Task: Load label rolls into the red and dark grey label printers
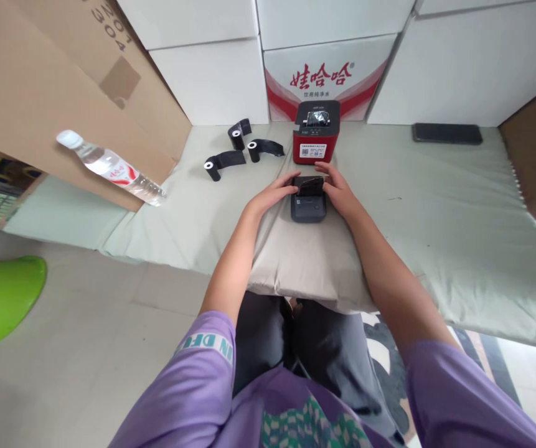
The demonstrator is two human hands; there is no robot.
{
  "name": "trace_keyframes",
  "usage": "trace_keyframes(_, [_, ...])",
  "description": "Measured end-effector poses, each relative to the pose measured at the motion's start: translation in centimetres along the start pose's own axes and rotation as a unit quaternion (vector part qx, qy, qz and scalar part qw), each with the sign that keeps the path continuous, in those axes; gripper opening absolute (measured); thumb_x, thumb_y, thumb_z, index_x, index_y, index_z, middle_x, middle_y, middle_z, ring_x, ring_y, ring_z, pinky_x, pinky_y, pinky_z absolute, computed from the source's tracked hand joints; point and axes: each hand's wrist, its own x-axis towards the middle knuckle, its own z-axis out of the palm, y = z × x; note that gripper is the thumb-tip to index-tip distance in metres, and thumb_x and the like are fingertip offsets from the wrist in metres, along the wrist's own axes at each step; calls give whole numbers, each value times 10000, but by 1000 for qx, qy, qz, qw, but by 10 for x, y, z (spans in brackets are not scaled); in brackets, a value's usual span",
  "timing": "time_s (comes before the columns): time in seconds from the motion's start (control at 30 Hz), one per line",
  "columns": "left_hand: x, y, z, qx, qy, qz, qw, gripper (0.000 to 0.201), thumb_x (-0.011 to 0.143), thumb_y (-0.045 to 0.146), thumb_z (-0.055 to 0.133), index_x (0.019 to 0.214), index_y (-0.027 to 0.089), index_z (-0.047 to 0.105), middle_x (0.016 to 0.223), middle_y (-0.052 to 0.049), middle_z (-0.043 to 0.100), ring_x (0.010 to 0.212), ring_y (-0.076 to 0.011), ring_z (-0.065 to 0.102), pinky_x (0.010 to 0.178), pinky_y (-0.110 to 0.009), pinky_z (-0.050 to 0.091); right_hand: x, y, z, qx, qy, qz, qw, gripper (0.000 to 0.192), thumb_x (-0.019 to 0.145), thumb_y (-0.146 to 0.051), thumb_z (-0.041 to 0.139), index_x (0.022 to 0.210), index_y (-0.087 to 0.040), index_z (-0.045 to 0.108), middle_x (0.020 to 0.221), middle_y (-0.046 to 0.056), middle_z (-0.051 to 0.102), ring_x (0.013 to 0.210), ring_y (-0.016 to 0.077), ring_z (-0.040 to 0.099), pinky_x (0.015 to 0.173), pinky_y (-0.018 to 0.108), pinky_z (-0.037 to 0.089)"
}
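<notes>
A small dark grey portable label printer (309, 210) lies on the cloth-covered table, with a glossy black piece at its far end. My left hand (277, 191) grips its left side, fingers reaching toward the far edge. On the opposite side my right hand (339, 190) holds it, the thumb near the glossy piece. Just behind stands a red and black box-shaped printer (317, 132) with a white label on its front. To the left lie black rolls with loose tails: one nearest (213, 170), one in the middle (254, 151) and one farther back (237, 138).
A tilted water bottle (117, 169) leans against a large cardboard box (85, 81) on the left. A black phone (447, 133) lies at the back right. White cartons (206, 81) line the back edge. On the floor at left is a green seat (10, 302).
</notes>
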Motion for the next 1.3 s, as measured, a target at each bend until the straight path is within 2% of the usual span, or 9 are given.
trace_keyframes(0.13, [2,0,-3,-24,-34,29,999,772,820,217,750,1579,192,608,1674,-134,593,1640,-362,455,1406,-531,269,-1,1,0,-17,-18,-47,999,694,896,-529,732,1540,-337,561,1697,89,515,1523,325,541,1306,561,449])
trace_keyframes(0.33, [-1,-6,1,-39,-14,47,998,766,822,293,786,1564,217,611,1667,-133,605,1625,-359,480,1399,-554,282,-3,13,2,-6,37,-17,999,799,840,-636,784,1541,-369,511,1599,92,574,1257,296,697,1221,572,530])
trace_keyframes(0.57, [0,-4,-3,-126,88,30,988,622,894,337,560,1494,182,616,1588,-168,669,1542,-319,592,1290,-536,450,-11,12,4,-45,170,74,982,502,827,-446,650,1304,-303,595,1373,108,675,1135,285,715,1143,597,576])
trace_keyframes(0.73, [3,-1,-6,-173,118,6,978,523,919,354,512,1402,197,635,1511,-164,720,1468,-300,661,1213,-502,526,-54,-13,41,-72,147,99,981,890,683,-324,670,1534,-255,418,1477,182,635,1391,373,641,1244,666,491])
trace_keyframes(0.9, [2,3,-3,-172,119,-8,978,467,943,302,490,1366,173,640,1460,-164,750,1416,-281,700,1202,-471,546,-86,-46,90,-165,174,99,966,1271,683,-375,802,1709,-143,89,1820,298,179,1729,493,153,1420,670,163])
trace_keyframes(0.97, [2,4,-2,-166,119,-12,979,432,955,295,491,1339,180,653,1433,-154,765,1385,-271,718,1192,-454,555,-86,-55,102,-188,194,100,958,1318,732,-436,839,1721,-114,30,1793,344,204,1712,525,167,1403,682,189])
trace_keyframes(1.03, [2,5,-1,-163,123,-15,979,415,953,297,505,1318,178,664,1415,-158,772,1367,-269,726,1180,-440,559,-85,-61,106,-200,207,109,951,1298,748,-431,846,1725,-102,56,1695,364,365,1646,536,328,1367,692,275])
trace_keyframes(1.17, [2,4,1,-160,135,-17,978,391,934,304,554,1279,170,678,1375,-165,781,1329,-273,738,1149,-430,561,-82,-66,90,-206,226,109,946,1207,704,-418,851,1698,-146,222,1596,302,492,1594,506,441,1326,712,362])
trace_keyframes(1.3, [1,4,3,-158,132,-6,979,328,947,301,570,1223,173,692,1323,-161,794,1251,-252,759,1080,-393,577,-59,-65,43,-221,314,80,920,1140,717,-425,850,1683,-155,308,1612,274,493,1603,476,436,1342,668,365])
